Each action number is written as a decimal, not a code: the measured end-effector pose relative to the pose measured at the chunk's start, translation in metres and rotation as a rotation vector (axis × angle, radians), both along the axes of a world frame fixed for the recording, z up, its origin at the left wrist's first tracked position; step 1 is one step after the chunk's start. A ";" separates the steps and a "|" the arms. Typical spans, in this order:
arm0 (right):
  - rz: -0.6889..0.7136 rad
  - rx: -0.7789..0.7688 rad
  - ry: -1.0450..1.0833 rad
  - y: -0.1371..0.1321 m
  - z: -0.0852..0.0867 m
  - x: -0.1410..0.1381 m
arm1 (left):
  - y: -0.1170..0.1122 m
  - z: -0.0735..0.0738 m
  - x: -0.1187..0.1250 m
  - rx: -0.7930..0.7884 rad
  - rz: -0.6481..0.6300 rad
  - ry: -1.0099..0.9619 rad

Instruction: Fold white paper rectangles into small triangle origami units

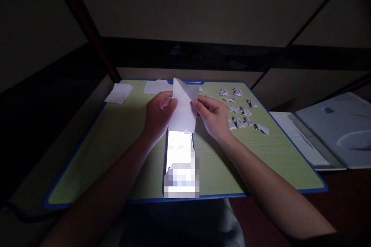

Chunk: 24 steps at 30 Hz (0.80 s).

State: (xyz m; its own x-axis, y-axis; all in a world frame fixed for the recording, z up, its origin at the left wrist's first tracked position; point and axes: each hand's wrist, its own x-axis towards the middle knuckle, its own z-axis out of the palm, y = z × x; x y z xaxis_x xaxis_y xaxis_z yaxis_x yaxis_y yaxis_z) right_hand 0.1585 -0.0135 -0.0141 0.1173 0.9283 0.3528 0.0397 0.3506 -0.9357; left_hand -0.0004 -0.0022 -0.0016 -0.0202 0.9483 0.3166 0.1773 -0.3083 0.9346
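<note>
A white sheet of paper [184, 110] is held up over the middle of the table, with a crease near its top right. My left hand [159, 114] pinches its left edge, thumb on the near face. At the right edge, my right hand [213, 115] grips the same sheet between thumb and fingers; some fingertips are hidden behind it. Below the sheet lies a phone [179, 141] with a bright screen that reads 00:24; its lower part is pixelated. Several small folded paper pieces [238, 122] lie to the right of my right hand.
The green table [116, 154] has a blue rim. Loose white sheets [118, 93] lie at its far left corner, and more paper [156, 87] rests at the back edge. A large pale grey flat object [339, 131] stands beyond the table's right side. Walls close in behind.
</note>
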 end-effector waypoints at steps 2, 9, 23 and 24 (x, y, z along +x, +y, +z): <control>0.004 0.005 -0.021 -0.002 0.002 0.000 | 0.000 0.000 0.000 -0.019 -0.002 -0.038; 0.106 0.012 -0.056 0.000 0.000 0.003 | -0.001 0.002 0.002 -0.046 -0.007 -0.102; 0.140 -0.162 0.133 0.008 -0.005 0.002 | -0.003 -0.001 0.001 -0.054 -0.154 -0.080; 0.148 -0.169 0.142 0.009 -0.006 0.003 | -0.003 -0.001 0.000 -0.078 -0.168 -0.080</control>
